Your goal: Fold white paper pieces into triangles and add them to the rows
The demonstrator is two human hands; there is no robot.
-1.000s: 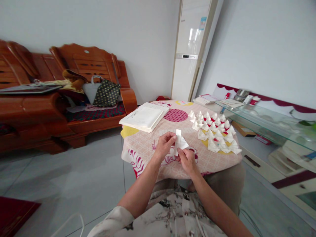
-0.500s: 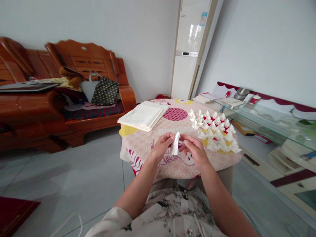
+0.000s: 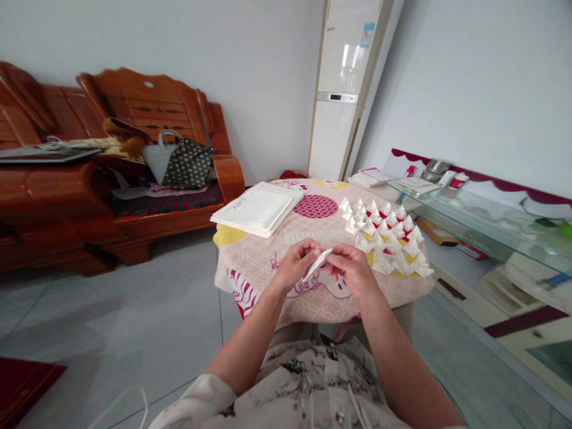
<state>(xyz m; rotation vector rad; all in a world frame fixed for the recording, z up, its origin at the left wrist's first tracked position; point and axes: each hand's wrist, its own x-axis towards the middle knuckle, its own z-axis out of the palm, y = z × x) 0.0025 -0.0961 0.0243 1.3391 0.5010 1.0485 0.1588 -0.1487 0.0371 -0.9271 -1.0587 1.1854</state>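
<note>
My left hand and my right hand both pinch a small folded white paper piece between them, held edge-on above the near part of a small table with a pink patterned cloth. Several finished folded white-and-red paper shapes lie in rows on the table's right half, just beyond my right hand. A stack of white paper sheets rests at the table's far left.
A wooden sofa with a dotted bag stands at the left. A tall white air-conditioning unit is in the corner. A glass-topped cabinet with papers and small items runs along the right wall. Grey tiled floor lies at left.
The paper piece went from upright and flat-facing to edge-on and tilted. My right hand rose from below it to meet my left hand at its top.
</note>
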